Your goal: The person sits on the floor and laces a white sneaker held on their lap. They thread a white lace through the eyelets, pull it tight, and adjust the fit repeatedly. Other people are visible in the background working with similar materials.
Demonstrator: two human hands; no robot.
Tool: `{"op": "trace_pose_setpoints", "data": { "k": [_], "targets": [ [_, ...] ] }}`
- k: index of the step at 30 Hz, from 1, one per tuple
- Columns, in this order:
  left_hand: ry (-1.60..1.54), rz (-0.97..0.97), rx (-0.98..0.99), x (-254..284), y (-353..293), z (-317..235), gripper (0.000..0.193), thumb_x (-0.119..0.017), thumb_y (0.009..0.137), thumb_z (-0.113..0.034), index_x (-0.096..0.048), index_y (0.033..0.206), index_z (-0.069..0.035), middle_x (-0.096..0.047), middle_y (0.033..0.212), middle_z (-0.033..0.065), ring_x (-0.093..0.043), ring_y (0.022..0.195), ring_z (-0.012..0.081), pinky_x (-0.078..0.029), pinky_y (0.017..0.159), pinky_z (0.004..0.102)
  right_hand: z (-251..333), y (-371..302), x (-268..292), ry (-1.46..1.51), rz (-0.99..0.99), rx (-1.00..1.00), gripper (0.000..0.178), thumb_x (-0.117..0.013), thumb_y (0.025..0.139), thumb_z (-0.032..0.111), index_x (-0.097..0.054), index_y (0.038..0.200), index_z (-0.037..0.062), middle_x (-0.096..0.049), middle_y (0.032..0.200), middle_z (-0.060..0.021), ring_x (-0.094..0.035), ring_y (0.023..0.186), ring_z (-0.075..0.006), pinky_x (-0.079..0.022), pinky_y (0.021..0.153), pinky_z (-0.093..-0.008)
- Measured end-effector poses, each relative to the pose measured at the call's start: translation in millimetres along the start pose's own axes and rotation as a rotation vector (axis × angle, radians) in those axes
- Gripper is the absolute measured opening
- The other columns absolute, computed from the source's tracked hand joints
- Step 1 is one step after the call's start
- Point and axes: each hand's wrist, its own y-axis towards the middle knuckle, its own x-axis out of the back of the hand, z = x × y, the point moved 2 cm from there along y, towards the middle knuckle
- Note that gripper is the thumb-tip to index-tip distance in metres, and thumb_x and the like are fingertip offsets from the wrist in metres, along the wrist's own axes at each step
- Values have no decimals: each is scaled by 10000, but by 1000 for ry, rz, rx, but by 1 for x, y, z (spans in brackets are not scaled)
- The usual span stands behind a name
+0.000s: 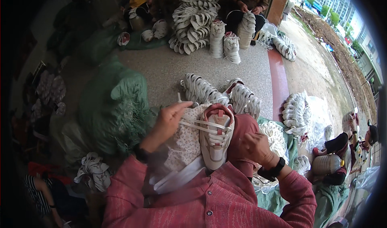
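A white and beige sneaker upper [213, 147] with a red lining lies in my lap, its toe toward me. White shoelaces [196, 125] are threaded across its front and stretch left from it to my left hand [167, 123]. The fingers of that hand are closed on the laces, and a loose lace end stands up above them. My right hand [258, 148] is to the right of the upper, over my red-clad knee, with its fingers curled in. Whatever it may hold is hidden. A flower-patterned cloth [183, 143] lies under the upper's left side.
Nested stacks of uppers [203, 90] lie just beyond my lap. A green sack [115, 103] bulges at the left. White laces [272, 137] are heaped at my right. More stacked uppers [193, 22] stand at the back near two people; others sit at both edges.
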Motion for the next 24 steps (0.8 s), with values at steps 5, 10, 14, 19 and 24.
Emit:
{"op": "trace_pose_setpoints", "data": {
  "k": [5, 10, 14, 19, 24],
  "targets": [
    [-364, -316, 194, 72, -39, 9, 342, -480, 1039, -156, -573, 1315, 24, -671, 1167, 140, -691, 943, 207, -561, 810, 319, -22, 22, 6, 414, 72, -261, 175, -651, 871, 168, -572, 970, 47, -643, 854, -143, -642, 743, -357, -503, 641, -430],
    [-422, -411, 346, 100, -95, 22, 383, -503, 1036, -214, -547, 1347, 5, -665, 1157, 140, -693, 868, 193, -550, 666, 287, -20, 44, -12, 174, 130, 62, 175, -646, 836, 126, -579, 962, 23, -648, 852, -158, -661, 765, -341, -519, 657, -446],
    [-439, -398, 390, 92, -119, 34, 384, -510, 1033, -215, -549, 1346, 5, -670, 1147, 142, -695, 841, 188, -532, 632, 264, -22, 53, -13, -29, 223, 169, 156, -672, 791, 141, -583, 871, 42, -652, 791, -133, -663, 702, -333, -520, 623, -446],
    [-432, -395, 417, 84, -127, 40, 383, -518, 1032, -219, -555, 1340, 7, -683, 1120, 138, -691, 789, 152, -476, 563, 222, -16, 53, -19, -166, 198, 235, 161, -675, 780, 178, -568, 785, 56, -606, 684, -102, -636, 613, -293, -490, 559, -422],
    [-395, -459, 428, 93, -134, 45, 376, -516, 1032, -208, -561, 1330, 16, -686, 1117, 131, -671, 744, 122, -415, 510, 194, -14, 35, -22, -360, -157, 234, 177, -655, 816, 205, -546, 794, 67, -535, 632, -58, -574, 542, -253, -444, 535, -394]
  ]
}}
